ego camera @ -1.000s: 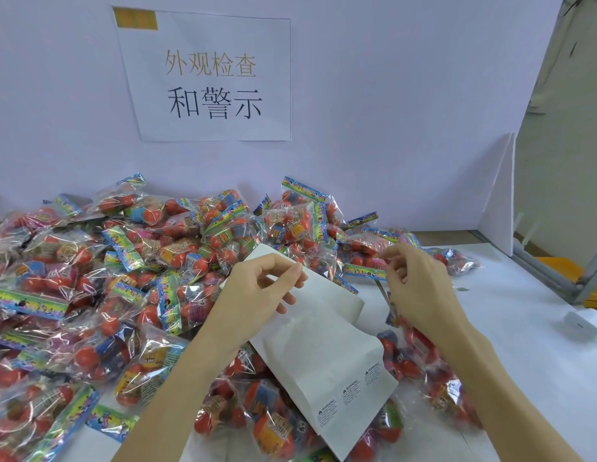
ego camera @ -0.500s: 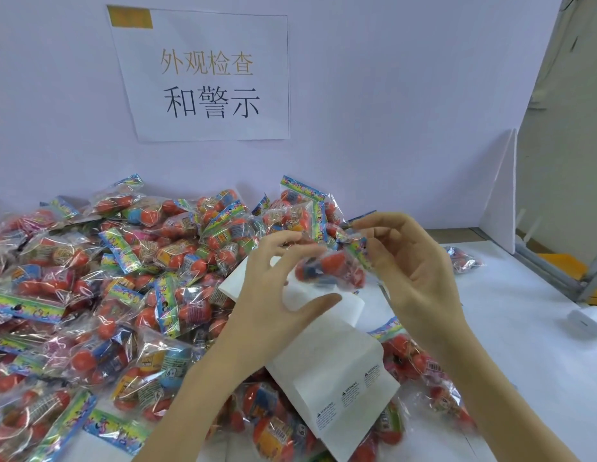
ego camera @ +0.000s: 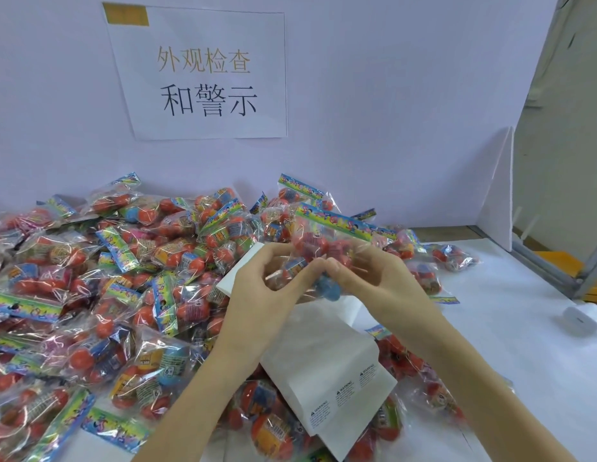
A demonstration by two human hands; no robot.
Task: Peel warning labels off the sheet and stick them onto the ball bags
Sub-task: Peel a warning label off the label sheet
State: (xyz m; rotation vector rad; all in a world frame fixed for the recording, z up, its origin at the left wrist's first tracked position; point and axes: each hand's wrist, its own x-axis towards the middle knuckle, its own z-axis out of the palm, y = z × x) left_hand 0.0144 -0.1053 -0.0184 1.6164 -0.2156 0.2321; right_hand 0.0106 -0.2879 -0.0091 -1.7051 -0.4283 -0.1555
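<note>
a white table [ego camera: 524, 328] sits by a pale wall with a paper sign [ego camera: 203, 75]. the left hand [ego camera: 267, 295] and right hand [ego camera: 377, 281] both grip one ball bag [ego camera: 327, 241] above the label sheet [ego camera: 327, 368], beside the bag pile [ego camera: 107, 295].

Pale lilac back wall [ego camera: 374, 105] behind a white tabletop [ego camera: 510, 335].
A white paper sign with Chinese characters [ego camera: 203, 75] hangs on it; a white foam divider panel [ego camera: 500, 191] stands upright at right.
</note>
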